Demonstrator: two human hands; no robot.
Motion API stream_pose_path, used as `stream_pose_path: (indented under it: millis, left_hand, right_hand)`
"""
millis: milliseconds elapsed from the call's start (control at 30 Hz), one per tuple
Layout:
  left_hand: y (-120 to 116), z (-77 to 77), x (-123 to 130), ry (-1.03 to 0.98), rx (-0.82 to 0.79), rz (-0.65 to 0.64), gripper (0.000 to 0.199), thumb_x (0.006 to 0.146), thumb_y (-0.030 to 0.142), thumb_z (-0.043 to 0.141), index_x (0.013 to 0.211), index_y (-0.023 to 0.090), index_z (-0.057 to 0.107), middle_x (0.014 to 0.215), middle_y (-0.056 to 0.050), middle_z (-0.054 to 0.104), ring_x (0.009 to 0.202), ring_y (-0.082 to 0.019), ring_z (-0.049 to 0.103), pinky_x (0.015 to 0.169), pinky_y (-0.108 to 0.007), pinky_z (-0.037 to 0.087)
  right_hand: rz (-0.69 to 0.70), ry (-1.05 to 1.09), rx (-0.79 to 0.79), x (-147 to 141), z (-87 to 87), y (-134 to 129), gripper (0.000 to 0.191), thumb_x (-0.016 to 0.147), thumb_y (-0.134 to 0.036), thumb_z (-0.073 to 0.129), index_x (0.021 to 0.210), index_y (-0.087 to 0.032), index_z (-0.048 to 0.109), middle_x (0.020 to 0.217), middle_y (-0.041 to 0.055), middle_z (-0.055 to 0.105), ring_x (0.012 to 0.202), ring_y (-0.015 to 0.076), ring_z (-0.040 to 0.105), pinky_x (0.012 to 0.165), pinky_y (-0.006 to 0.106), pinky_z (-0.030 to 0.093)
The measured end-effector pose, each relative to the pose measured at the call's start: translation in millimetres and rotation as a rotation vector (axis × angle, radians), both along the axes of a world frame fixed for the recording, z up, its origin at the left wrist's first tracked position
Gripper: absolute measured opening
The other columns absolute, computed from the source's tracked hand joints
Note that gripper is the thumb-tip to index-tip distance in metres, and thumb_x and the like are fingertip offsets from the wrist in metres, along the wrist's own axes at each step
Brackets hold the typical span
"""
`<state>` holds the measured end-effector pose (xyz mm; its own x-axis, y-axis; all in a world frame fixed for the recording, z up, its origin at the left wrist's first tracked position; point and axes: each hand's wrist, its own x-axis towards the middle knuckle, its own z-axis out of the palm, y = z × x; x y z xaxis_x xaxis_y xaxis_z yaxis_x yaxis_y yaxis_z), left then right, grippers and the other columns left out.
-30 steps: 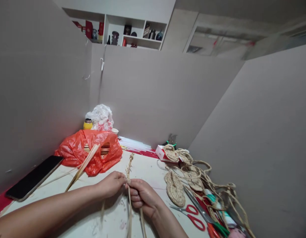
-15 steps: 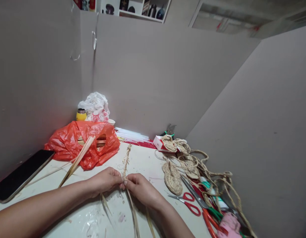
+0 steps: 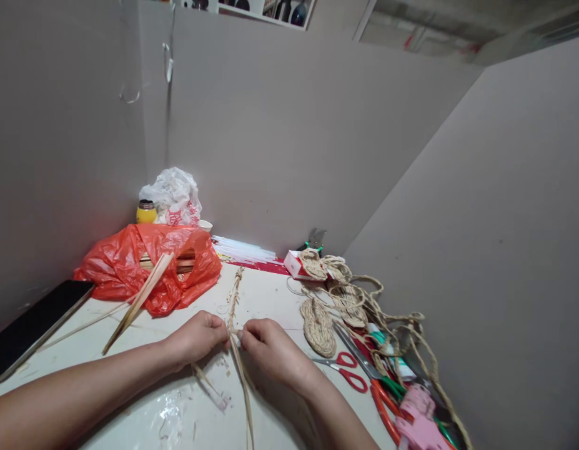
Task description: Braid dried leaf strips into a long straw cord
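A thin straw braid [image 3: 233, 299] runs up the white tabletop from between my two hands, with loose strands trailing down toward me. My left hand [image 3: 202, 337] pinches a strand at the braid's lower end, and a tail of it hangs beneath the palm. Just to the right, my right hand [image 3: 265, 347] is closed on the braid's strands, thumb against forefinger. A small gap separates the fingertips. One long straw strand [image 3: 242, 381] drops between the hands to the bottom edge.
Left stand a red plastic bag [image 3: 115, 256] of straw and a black phone [image 3: 36, 328]. On the right lie woven straw soles [image 3: 318, 328], cord [image 3: 423, 350], red-handled scissors [image 3: 352, 378], larger shears [image 3: 383, 406] and a pink glue gun [image 3: 418, 415]. White glue sticks [image 3: 245, 249] lie by the wall.
My hands have drawn slightly apart at the braid's lower end, opening a gap between the fingertips. The whole view has shifted a little, so everything appears farther left and higher.
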<state>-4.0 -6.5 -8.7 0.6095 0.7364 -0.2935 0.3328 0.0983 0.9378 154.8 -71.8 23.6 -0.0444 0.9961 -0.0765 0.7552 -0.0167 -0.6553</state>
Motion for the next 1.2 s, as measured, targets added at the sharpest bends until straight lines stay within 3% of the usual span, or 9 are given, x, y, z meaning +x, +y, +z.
stream_pose_path:
  millis: [233, 333, 500, 567, 667, 733, 867, 1000, 1200]
  left_hand:
    - [0.0, -0.8, -3.1, -0.053, -0.094, 0.005, 0.022, 0.068, 0.03, 0.049, 0.051, 0.018, 0.043, 0.039, 0.009, 0.028, 0.037, -0.005, 0.018, 0.042, -0.025, 0.008]
    - [-0.1, 0.3, -5.0, -0.107, -0.121, -0.014, 0.02, 0.067, 0.03, 0.054, 0.054, 0.016, 0.05, 0.041, 0.008, 0.036, 0.037, -0.005, 0.023, 0.041, -0.024, 0.011]
    - [-1.7, 9.4, -8.7, -0.179, -0.237, -0.05, 0.019, 0.068, 0.033, 0.06, 0.067, 0.014, 0.058, 0.036, 0.009, 0.033, 0.033, -0.005, 0.018, 0.037, -0.024, 0.007]
    - [-1.8, 13.2, -9.8, -0.244, -0.288, -0.068, 0.02, 0.069, 0.035, 0.062, 0.066, 0.016, 0.055, 0.035, 0.011, 0.029, 0.032, -0.005, 0.015, 0.036, -0.024, 0.006]
    - [-1.1, 16.7, -10.2, -0.295, -0.356, -0.1, 0.021, 0.071, 0.035, 0.063, 0.069, 0.017, 0.054, 0.038, 0.012, 0.026, 0.033, -0.004, 0.012, 0.035, -0.023, 0.006]
    - [-0.4, 17.8, -10.0, -0.308, -0.371, -0.135, 0.021, 0.073, 0.036, 0.063, 0.071, 0.017, 0.053, 0.04, 0.012, 0.025, 0.034, -0.004, 0.01, 0.036, -0.022, 0.005]
    - [1.1, 18.1, -9.5, -0.315, -0.34, -0.178, 0.025, 0.075, 0.037, 0.061, 0.065, 0.017, 0.049, 0.041, 0.011, 0.026, 0.034, -0.004, 0.011, 0.035, -0.023, 0.006]
    - [3.1, 16.3, -9.0, -0.242, -0.274, -0.191, 0.025, 0.074, 0.039, 0.06, 0.067, 0.017, 0.05, 0.041, 0.011, 0.026, 0.035, -0.005, 0.014, 0.036, -0.022, 0.01]
    - [7.7, 11.5, -11.5, -0.036, 0.147, -0.247, 0.028, 0.078, 0.041, 0.051, 0.071, 0.014, 0.057, 0.054, 0.005, 0.044, 0.048, -0.007, 0.033, 0.047, -0.02, 0.024]
  right_hand:
    - [0.022, -0.136, -0.003, -35.5, -3.5, -14.5, 0.031, 0.084, -0.023, 0.038, 0.072, -0.014, 0.064, 0.07, 0.008, 0.066, 0.062, 0.0152, 0.056, 0.055, 0.023, 0.034]
    - [0.057, -0.242, -0.011, -45.7, -3.4, -25.2, 0.032, 0.085, -0.024, 0.037, 0.074, -0.015, 0.065, 0.075, 0.0118, 0.069, 0.065, 0.0187, 0.06, 0.057, 0.027, 0.036]
    - [0.302, 0.088, -0.277, -28.8, 12.7, -26.1, 0.024, 0.08, -0.027, 0.049, 0.058, -0.017, 0.053, 0.055, 0.0024, 0.06, 0.047, 0.0122, 0.052, 0.046, 0.023, 0.034]
    - [0.16, 0.267, -0.269, -13.6, 16.8, -16.1, 0.031, 0.082, -0.035, 0.049, 0.056, -0.018, 0.047, 0.047, -0.0012, 0.052, 0.042, 0.01, 0.046, 0.042, 0.021, 0.033]
    - [-0.157, 0.421, -0.004, 2.2, 9.5, 1.9, 0.035, 0.083, -0.046, 0.05, 0.063, -0.017, 0.049, 0.052, -0.0014, 0.052, 0.047, 0.01, 0.047, 0.045, 0.021, 0.036]
    - [-0.175, 0.59, -0.041, 3.4, -2.8, 10.1, 0.034, 0.081, -0.049, 0.053, 0.076, -0.016, 0.054, 0.062, 0.0002, 0.058, 0.052, 0.0107, 0.052, 0.047, 0.021, 0.039]
    - [-0.012, 0.839, -0.335, -5.5, -23.4, 13.2, 0.042, 0.081, -0.056, 0.049, 0.072, -0.015, 0.052, 0.051, -0.0027, 0.054, 0.034, 0.0065, 0.041, 0.034, 0.018, 0.029]
    - [0.033, 0.867, -0.452, -4.2, -22.1, 11.8, 0.041, 0.078, -0.054, 0.054, 0.063, -0.016, 0.05, 0.037, -0.0107, 0.034, 0.029, 0.0026, 0.019, 0.029, 0.017, 0.013]
    - [-0.011, 0.914, -0.521, -0.3, -19.0, 13.6, 0.035, 0.077, -0.042, 0.058, 0.057, -0.019, 0.042, 0.037, -0.0118, 0.031, 0.029, 0.0017, 0.015, 0.029, 0.017, 0.009]
